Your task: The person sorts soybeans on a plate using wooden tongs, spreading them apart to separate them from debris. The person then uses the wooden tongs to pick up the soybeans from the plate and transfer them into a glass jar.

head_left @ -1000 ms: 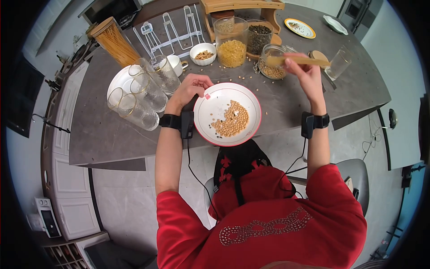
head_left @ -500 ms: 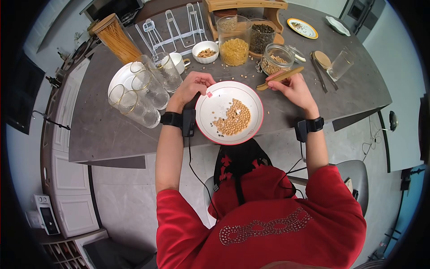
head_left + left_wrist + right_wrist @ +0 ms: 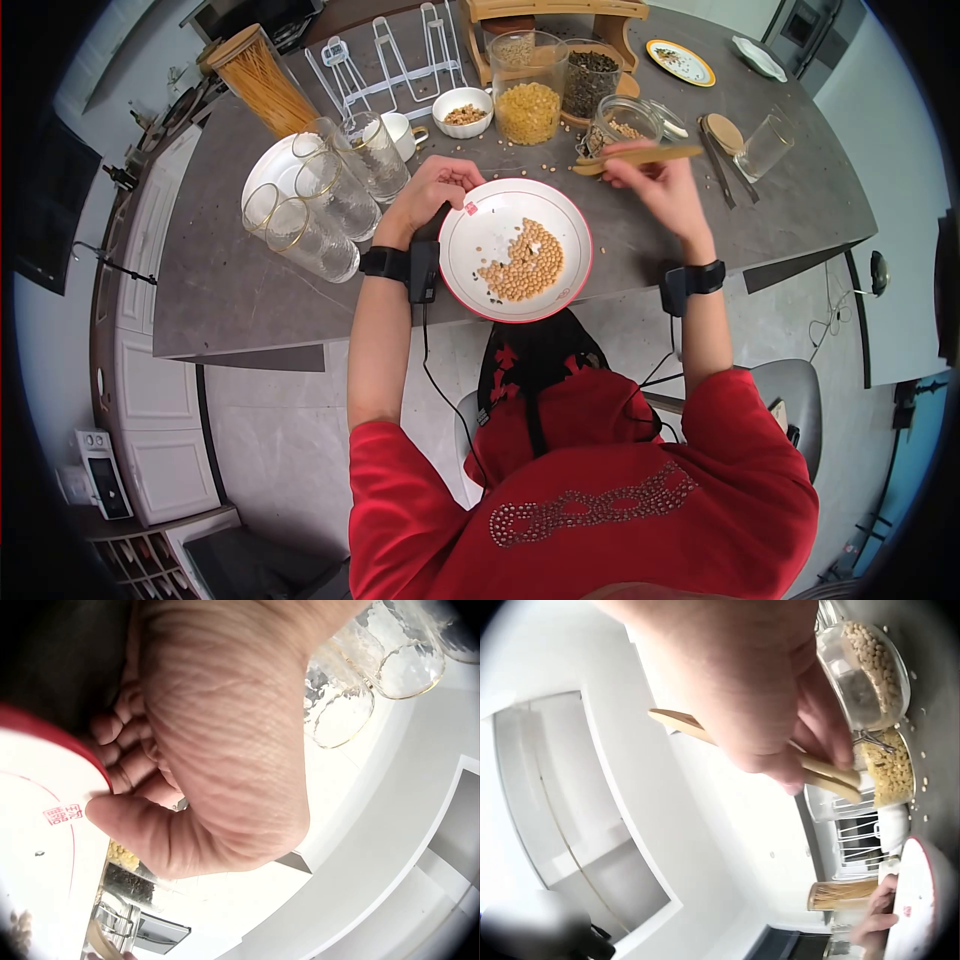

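In the head view my left hand (image 3: 428, 195) holds the far-left rim of a white red-edged plate (image 3: 470, 235). The left wrist view has the thumb (image 3: 131, 825) on top of the rim and curled fingers at its outer side. Pale round beans (image 3: 530, 262) and a few dark bits lie on the plate. My right hand (image 3: 672, 195) grips wooden tongs (image 3: 655, 154) in front of the open clip-top glass jar (image 3: 645, 118) of similar beans. In the right wrist view the tongs' tips (image 3: 847, 787) are close together, beside the fingers.
Left of the plate stand several gold-rimmed glasses (image 3: 318, 245). Behind it are a white bowl (image 3: 463, 97), a jar of yellow pieces (image 3: 528, 110) and a jar of dark pieces (image 3: 590, 85). Metal tongs (image 3: 722, 170) and a tipped glass (image 3: 765, 145) lie at the right. Loose beans dot the tabletop.
My right hand came down from over the bean jar with the tongs, closer to the plate, then rose slightly back toward the jar. My left hand stays at the plate's rim.
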Tool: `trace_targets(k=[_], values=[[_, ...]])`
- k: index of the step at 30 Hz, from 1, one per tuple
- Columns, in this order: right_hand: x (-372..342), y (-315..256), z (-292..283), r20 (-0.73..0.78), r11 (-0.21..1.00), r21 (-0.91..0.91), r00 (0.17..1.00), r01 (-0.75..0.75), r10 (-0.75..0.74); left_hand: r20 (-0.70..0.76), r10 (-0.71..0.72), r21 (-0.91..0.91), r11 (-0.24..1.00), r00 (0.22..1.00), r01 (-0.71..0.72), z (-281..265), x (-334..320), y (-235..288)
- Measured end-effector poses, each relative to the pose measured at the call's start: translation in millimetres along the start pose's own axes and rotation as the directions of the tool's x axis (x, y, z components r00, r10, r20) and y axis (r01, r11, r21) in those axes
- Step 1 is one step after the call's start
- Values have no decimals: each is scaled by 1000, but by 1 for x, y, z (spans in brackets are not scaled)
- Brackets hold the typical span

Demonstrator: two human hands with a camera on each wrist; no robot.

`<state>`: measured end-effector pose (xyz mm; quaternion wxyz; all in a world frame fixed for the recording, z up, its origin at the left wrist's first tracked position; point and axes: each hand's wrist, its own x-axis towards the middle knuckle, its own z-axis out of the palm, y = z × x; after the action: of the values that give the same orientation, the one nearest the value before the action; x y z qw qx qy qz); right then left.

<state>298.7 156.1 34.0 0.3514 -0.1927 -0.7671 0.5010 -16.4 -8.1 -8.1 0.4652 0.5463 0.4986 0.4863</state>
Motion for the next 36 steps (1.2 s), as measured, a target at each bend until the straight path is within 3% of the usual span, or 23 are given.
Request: trace_targets(k=[2,3,5,8,14,20,27,30,33,34,36], values=[[-1,3,6,5,973,-228,1000,-25,27,-2,1,8,1000,1000,-1,0,1,1],[-2,7,7,7,973,-227,1000,-27,29,-4,-3,11,1000,1000,3,1,0,1],[-3,14,10,-46,886,-446,985,130,-168,-7,-2,9,1000,1000,2,1,-1,-1],[0,8,13,-65,854,-499,976,146,-206,-10,5,22,1000,1000,-5,0,2,-2],[7,20,15,-222,918,-397,971,-9,-86,-21,16,15,1000,1000,-15,0,1,-5],[12,26,17,-213,967,-251,977,-49,-6,-15,1,6,1000,1000,-1,3,0,-2],[11,22,15,-166,931,-351,985,-104,48,-16,-4,4,1000,1000,4,2,1,-1],[12,16,12,-139,870,-484,990,-95,31,-15,-5,18,1000,1000,6,1,2,-2],[12,17,-3,-228,992,-124,973,0,-29,-13,11,6,1000,1000,-11,0,2,-5],[12,9,-13,-283,998,-46,959,-34,20,-19,7,4,1000,1000,-7,1,0,-4],[13,-11,-29,-430,994,65,901,88,-52,-26,18,22,1000,999,-17,3,0,0]])
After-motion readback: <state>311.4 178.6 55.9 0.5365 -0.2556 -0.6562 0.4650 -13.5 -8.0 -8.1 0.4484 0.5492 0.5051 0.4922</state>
